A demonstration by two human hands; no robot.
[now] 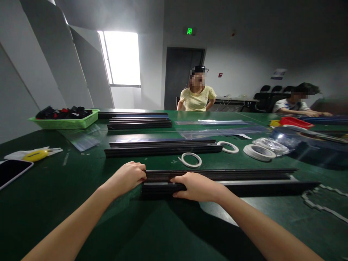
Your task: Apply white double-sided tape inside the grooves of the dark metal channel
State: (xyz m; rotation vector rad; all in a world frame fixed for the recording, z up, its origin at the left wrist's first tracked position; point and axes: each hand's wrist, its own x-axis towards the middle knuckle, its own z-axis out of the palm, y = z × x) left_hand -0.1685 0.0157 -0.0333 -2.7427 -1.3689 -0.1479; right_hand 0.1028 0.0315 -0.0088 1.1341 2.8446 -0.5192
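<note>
black and long, the two profile strips point(217, 181) lie side by side low in the middle of the frame, their long axis running left to right across the green worktop point(81, 203), with the far ends reaching toward the right edge. both hands work at the strips' left end. the left hand point(127, 177) sits curled into a loose fist right at that end, knuckles against the tips of the strips; whether its fingers actually pinch anything i cannot tell. the right hand point(197, 186) lies palm down just to the right of it, fingers together and wrapped over the near strip, clamped on its top edge. so the strips stretch away rightward from both hands, and the left hand is the one nearer the end face.

above them, in the centre of the frame, a second pair of black strips point(163, 148) lies parallel, with a small ring of white tape point(190, 160) between the two pairs. more tape rolls point(258, 152) rest to the right. at the upper left stands a green basket point(67, 123); at the left edge are a yellow cutter point(35, 156) and a dark phone point(12, 172). two other people sit at the far side.
</note>
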